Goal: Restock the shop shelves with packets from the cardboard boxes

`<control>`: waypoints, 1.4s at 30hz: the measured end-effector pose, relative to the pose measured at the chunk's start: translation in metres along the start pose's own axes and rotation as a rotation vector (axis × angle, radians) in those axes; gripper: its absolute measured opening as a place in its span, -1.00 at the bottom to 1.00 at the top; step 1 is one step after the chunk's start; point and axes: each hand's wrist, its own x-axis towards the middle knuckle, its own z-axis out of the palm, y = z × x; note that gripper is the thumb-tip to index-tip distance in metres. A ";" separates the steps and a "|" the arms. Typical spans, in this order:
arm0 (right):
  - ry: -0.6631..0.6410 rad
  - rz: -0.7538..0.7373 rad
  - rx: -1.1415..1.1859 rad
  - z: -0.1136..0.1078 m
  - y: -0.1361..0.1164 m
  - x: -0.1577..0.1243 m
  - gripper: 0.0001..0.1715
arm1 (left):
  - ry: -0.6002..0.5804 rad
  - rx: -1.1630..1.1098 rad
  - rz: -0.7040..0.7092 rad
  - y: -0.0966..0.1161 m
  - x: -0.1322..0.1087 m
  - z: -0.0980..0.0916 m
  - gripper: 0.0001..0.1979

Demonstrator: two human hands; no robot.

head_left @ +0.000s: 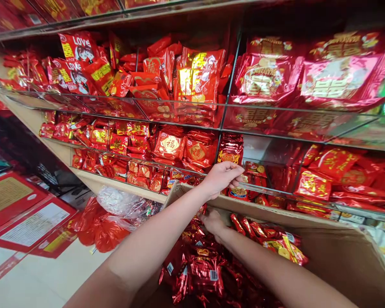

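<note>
My left hand (223, 179) is at the front edge of a lower shelf, over its clear plastic strip (266, 191). Its fingers are bent together with the thumb; what lies between them, if anything, cannot be made out. Just behind it stands a stack of dark red packets (231, 147) in a shelf compartment. Lower down, my right hand (212, 221) reaches into an open cardboard box (336, 244), its fingers curled at red foil snack packets (205, 271). Those fingertips are partly hidden. Red packets with yellow prints (280, 248) lie against the box's far wall.
Shelves above hold red packets with gold characters (199, 79) and large pink-red bags (336, 79). Clear strips run along the shelf fronts. On the floor to the left are red plastic bags (104, 231), a clear bag (118, 201) and printed red cartons (35, 224).
</note>
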 end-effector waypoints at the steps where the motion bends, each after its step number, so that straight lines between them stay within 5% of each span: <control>1: 0.016 0.033 0.003 0.005 -0.003 0.002 -0.73 | -0.004 0.002 -0.004 0.000 0.000 0.000 -0.87; 5: 0.041 0.090 0.027 0.017 -0.015 0.003 -0.74 | -0.019 0.011 0.006 -0.002 0.001 -0.001 -0.86; 8: 0.037 -0.010 0.042 0.009 -0.026 -0.008 -0.77 | -0.021 0.006 0.017 -0.003 0.001 -0.002 -0.84; 14: 0.011 -0.250 0.010 -0.086 -0.043 -0.060 -0.77 | -0.062 -0.047 0.032 0.003 -0.003 -0.004 -0.68; 19: 0.267 -0.281 0.019 -0.151 -0.048 -0.065 -0.67 | 0.002 0.016 0.074 0.007 -0.008 -0.001 -0.40; 25: 0.438 -0.326 0.051 -0.152 -0.058 -0.052 -0.63 | 0.287 0.637 0.408 0.001 -0.014 0.013 -0.54; 31: 0.481 -0.331 0.139 -0.147 -0.052 -0.059 -0.63 | 0.385 0.714 0.428 -0.004 -0.010 0.016 -0.62; 36: 0.194 -0.250 0.310 -0.166 -0.059 -0.061 -0.57 | 0.427 0.688 0.412 -0.005 -0.014 0.016 -0.67; 39: 0.361 -0.248 0.251 -0.190 -0.060 -0.044 -0.57 | 0.456 0.736 0.468 -0.009 -0.021 0.018 -0.81; 42: 0.452 -0.247 0.179 -0.205 -0.058 -0.011 -0.56 | 0.310 1.016 0.531 -0.012 -0.028 0.022 -0.86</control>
